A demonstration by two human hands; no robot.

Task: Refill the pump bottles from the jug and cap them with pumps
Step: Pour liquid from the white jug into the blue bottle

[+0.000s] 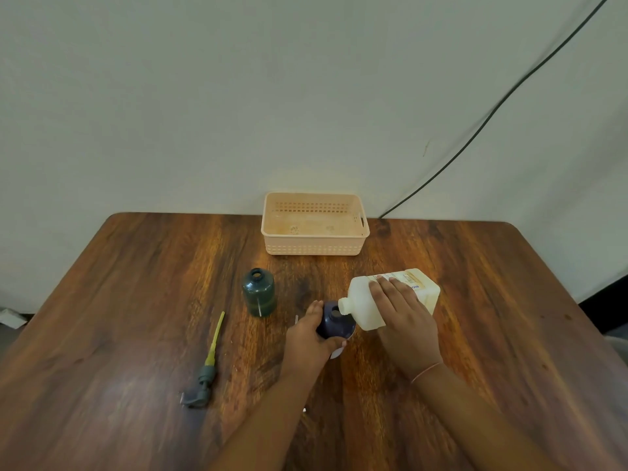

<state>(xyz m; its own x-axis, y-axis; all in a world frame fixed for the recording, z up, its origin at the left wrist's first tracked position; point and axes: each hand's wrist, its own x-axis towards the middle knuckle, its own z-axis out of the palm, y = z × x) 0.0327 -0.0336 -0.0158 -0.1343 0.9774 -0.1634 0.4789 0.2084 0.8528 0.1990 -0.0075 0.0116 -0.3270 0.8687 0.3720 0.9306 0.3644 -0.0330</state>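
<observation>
Tipping the jug [390,297] so its spout meets the blue bottle [334,322] mid-counter [136,300], the right hand [404,321] grips it while the left hand [309,338] clasps the bottle steady.

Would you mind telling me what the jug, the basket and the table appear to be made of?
The jug looks like translucent whitish plastic, matte, with a moulded neck. The basket seems peach plastic, given its moulded perforated walls. The table shows glossy wood grain; solid wood or laminate cannot be told.
</observation>
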